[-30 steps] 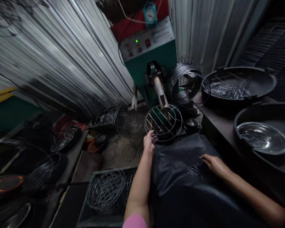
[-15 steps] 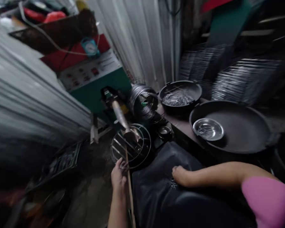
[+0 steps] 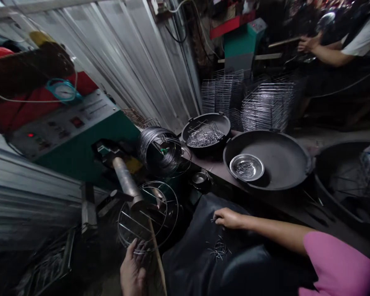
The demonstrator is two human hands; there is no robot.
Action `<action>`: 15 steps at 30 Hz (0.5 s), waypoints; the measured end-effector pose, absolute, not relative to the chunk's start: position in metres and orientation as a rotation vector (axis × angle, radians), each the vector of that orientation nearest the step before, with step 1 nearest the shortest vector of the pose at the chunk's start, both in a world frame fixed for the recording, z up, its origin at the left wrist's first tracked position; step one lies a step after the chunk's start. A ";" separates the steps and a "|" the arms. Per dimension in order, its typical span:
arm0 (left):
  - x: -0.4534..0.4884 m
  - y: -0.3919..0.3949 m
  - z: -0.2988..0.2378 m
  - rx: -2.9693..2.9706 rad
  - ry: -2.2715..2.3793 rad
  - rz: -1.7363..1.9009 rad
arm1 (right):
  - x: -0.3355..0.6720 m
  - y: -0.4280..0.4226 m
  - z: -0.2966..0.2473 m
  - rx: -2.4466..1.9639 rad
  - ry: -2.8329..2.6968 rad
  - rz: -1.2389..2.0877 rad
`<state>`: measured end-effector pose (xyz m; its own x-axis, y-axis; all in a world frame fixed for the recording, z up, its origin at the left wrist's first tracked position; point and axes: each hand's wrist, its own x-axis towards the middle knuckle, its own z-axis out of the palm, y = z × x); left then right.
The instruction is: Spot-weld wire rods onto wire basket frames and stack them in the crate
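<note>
My left hand [image 3: 133, 267] is closed at the near rim of a round wire rack [image 3: 121, 235] with parallel cross bars. The rack is tilted beneath the thick metal arm [image 3: 126, 179] of a green machine. My right hand [image 3: 228, 218] pinches small bits of bent wire, their ends showing at its fingertips, above a dark cloth [image 3: 197, 242] over my lap. A little pile of short curved wire pieces [image 3: 219, 249] lies on that cloth, just below my right hand. A thin wooden stick [image 3: 158, 259] runs along the cloth's left edge.
The green machine [image 3: 89, 135] stands on the left, beside a wire coil [image 3: 157, 150]. Black pans [image 3: 283, 164] line the right bench; one bears a metal bowl [image 3: 246, 167] of small wire pieces. Wire grids [image 3: 268, 107] are stacked behind. A co-worker's hand [image 3: 310, 43] holds a stick.
The view has swung right, bringing in the co-worker. My right hand has lifted away from the wire pile, with wire at its fingertips. My left hand stays at the rack's rim.
</note>
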<state>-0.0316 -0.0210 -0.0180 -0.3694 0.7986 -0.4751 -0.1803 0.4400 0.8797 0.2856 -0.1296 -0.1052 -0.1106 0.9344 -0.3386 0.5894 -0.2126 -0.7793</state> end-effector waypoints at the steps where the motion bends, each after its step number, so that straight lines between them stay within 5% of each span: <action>1: -0.029 -0.020 -0.016 0.561 1.634 1.149 | 0.288 -0.133 -0.107 -1.783 -1.679 1.232; 15: -0.009 -0.028 0.012 0.483 1.663 1.211 | 0.294 -0.138 -0.125 -1.770 -1.392 1.271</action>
